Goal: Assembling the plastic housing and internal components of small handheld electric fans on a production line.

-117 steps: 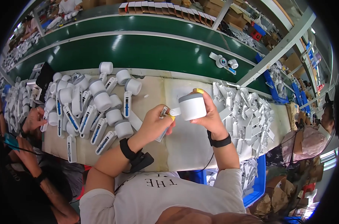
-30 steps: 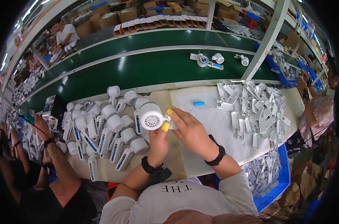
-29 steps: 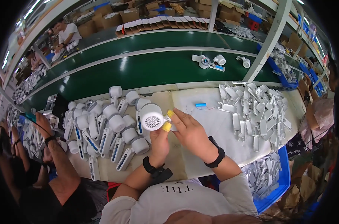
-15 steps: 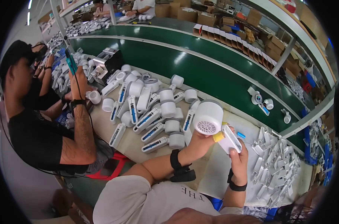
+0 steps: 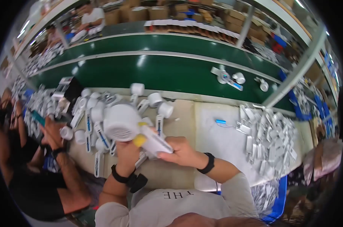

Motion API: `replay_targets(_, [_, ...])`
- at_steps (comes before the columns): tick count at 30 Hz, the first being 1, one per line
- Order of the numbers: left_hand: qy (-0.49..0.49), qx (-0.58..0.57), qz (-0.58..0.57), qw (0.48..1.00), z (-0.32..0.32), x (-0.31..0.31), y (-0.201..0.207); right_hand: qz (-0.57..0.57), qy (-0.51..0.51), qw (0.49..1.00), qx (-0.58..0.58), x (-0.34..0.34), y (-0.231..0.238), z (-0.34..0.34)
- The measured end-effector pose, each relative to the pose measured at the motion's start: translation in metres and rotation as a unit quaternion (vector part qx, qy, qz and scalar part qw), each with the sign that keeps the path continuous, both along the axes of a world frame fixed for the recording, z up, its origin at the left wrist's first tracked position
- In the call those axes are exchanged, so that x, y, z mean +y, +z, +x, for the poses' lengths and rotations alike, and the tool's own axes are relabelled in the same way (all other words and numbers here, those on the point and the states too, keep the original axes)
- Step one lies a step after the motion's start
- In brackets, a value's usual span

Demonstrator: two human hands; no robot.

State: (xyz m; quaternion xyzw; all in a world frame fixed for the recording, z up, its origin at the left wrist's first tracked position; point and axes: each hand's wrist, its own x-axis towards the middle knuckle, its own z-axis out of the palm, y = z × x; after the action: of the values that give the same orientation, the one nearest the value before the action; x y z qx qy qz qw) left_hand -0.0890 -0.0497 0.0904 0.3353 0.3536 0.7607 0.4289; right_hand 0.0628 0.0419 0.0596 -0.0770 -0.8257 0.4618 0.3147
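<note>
In front of me I hold a white handheld appliance with a round, grilled head (image 5: 122, 122) and a straight handle (image 5: 156, 143). My left hand (image 5: 127, 154), with yellow covers on its fingertips, grips it at the neck below the head. The fingers of my right hand (image 5: 182, 151) are closed around the far end of the handle. Behind and to the left lies a pile of similar white appliances (image 5: 99, 132), several with blue cells showing in open handles. A small blue cylindrical cell (image 5: 220, 121) with a wire lies on the white cloth to the right.
Many white handle parts (image 5: 270, 140) are heaped on the cloth (image 5: 211, 151), with a blue bin (image 5: 282, 196) below. A green conveyor belt (image 5: 171, 73) runs behind the table, carrying a few units. A co-worker's hand (image 5: 50, 130) holds a teal tool at left.
My view has swung round. Both hands have carried the appliance leftward, away from the white cloth to over the near pile, and tilted its handle so a closed face shows.
</note>
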Motion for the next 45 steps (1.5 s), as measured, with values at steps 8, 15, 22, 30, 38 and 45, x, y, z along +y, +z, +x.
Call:
replay_targets(8, [0.18,0.147,-0.04,0.972,-0.089,0.035,-0.003,0.109,-0.039,0.982,-0.15,0.079,0.008,0.007])
replay_targets(15, [0.39,0.592,-0.347,0.614,-0.317,-0.013,-0.03,0.157,-0.51,0.818,-0.213,0.304,-0.05,0.09])
replay_targets(22, [0.266,0.618,-0.521,0.525,-0.391,-0.04,-0.104,0.038,-0.574,0.729,-0.372,0.361,-0.063,0.068])
replay_targets(30, [0.387,0.699,-0.357,0.484,-0.289,-0.006,-0.01,0.288,-0.318,0.892,-0.144,0.271,0.018,0.099])
replay_targets(38, [-0.263,0.203,-0.147,0.932,-0.023,0.112,-0.028,0.442,-0.071,0.892,-0.069,0.122,0.081,0.095])
replay_targets(45, [-0.423,-0.153,-0.119,0.885,0.049,0.059,-0.021,0.353,-0.061,0.929,-0.095,0.069,0.06,0.122])
